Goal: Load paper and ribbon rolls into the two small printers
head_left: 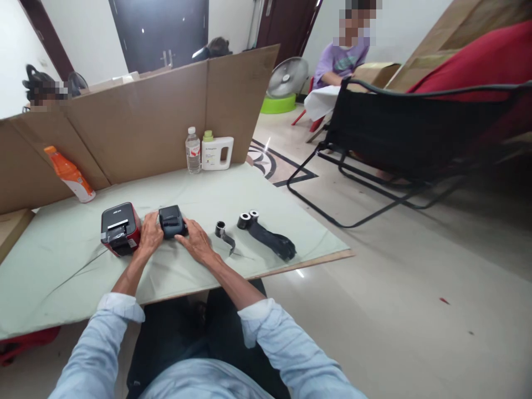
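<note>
A small dark grey printer-like box (172,220) sits on the pale green tabletop (62,271). My left hand (149,235) grips its left side with curled fingers. My right hand (195,239) presses against its right side, thumb toward the box. Just left of my left hand stands a red and black label printer (119,227) with its lid open. To the right lie a small black roll with a loose strip (223,234) and two rolls trailing a crumpled black ribbon (266,235).
A cardboard screen (137,119) stands along the table's back. An orange bottle (70,174), a clear water bottle (193,150) and a white jug (216,152) rest near it. A black folding chair (399,133) stands at right; a seated person (343,58) and a fan (286,77) are beyond.
</note>
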